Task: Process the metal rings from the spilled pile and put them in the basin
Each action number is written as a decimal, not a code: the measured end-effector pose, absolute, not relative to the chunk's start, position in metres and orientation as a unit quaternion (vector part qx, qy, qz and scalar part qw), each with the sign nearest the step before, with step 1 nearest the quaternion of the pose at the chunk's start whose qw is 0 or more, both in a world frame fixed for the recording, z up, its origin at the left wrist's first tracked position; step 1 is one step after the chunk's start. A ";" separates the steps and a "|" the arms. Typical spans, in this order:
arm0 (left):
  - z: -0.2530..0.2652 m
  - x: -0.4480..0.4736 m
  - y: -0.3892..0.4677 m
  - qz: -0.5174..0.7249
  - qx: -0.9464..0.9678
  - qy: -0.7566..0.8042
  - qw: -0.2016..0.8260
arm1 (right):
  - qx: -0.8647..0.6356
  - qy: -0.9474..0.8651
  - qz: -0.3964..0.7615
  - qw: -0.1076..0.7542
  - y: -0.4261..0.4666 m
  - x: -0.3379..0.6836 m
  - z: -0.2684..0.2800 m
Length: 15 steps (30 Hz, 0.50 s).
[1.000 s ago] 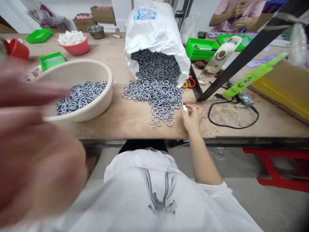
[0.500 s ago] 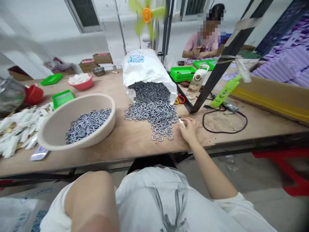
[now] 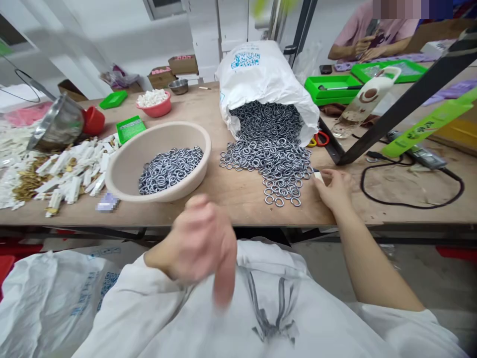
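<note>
Pinching a small white piece (image 3: 318,175) between thumb and fingers of the right hand (image 3: 336,188), low at the table (image 3: 238,190), just beside the right edge of a spill of grey rings (image 3: 279,156). Showing a dark tip at the end toward the rings. Holding the left hand (image 3: 204,238) up before the white shirt (image 3: 320,308), across the near table edge in this view, with fingers curled in and one digit pointing downward; cannot tell, through the blur, about anything inside that curl.

Spread from the mouth of a white sack (image 3: 266,77) lying on its side, with many more rings packed inside it and a few strays nearest the front edge. Left of the spill and apart from it, a beige basin (image 3: 122,171) with a heap of similar rings inside. By the sack's mouth on the right, scissors (image 3: 322,139) with red and yellow handles, then a slanting dark bar (image 3: 406,105).

Past the bar, a bright green strip (image 3: 425,127); farther back, a bottle (image 3: 367,99). At far left, a scatter of white parts (image 3: 74,185) beside a tipped metal bowl (image 3: 61,124) and a red cup (image 3: 94,121). Beyond the table on the right, a co-worker (image 3: 400,32) in a pink top.
</note>
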<state>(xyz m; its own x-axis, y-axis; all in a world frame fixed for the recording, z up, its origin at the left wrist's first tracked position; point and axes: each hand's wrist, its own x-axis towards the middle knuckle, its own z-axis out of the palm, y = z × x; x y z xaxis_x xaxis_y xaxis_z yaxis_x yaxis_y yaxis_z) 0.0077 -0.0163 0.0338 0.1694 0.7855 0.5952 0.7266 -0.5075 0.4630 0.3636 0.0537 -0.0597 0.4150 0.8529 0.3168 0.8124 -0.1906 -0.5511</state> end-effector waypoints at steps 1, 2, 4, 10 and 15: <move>0.030 0.011 0.005 0.405 0.796 0.448 0.046 | -0.779 -0.550 0.025 0.299 0.058 0.365 -0.057; 0.026 0.015 0.028 0.379 0.824 0.416 0.061 | -0.786 -0.561 0.017 0.260 0.062 0.365 -0.053; 0.019 0.023 0.073 0.313 0.816 0.481 0.078 | -0.790 -0.582 -0.003 0.194 0.068 0.364 -0.044; 0.002 0.031 0.142 0.066 0.728 0.667 0.146 | -0.793 -0.591 -0.047 0.142 0.062 0.357 -0.032; -0.004 0.020 0.115 0.032 0.809 0.577 0.108 | -0.799 -0.575 -0.033 0.173 0.048 0.370 -0.041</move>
<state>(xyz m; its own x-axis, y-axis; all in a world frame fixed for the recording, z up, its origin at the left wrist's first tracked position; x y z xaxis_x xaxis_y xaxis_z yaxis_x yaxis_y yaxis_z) 0.0197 0.1147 -0.0037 0.3312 0.9407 -0.0730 0.9269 -0.3099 0.2116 0.3702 0.0483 -0.0414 0.3365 0.9076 0.2511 0.9302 -0.2788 -0.2388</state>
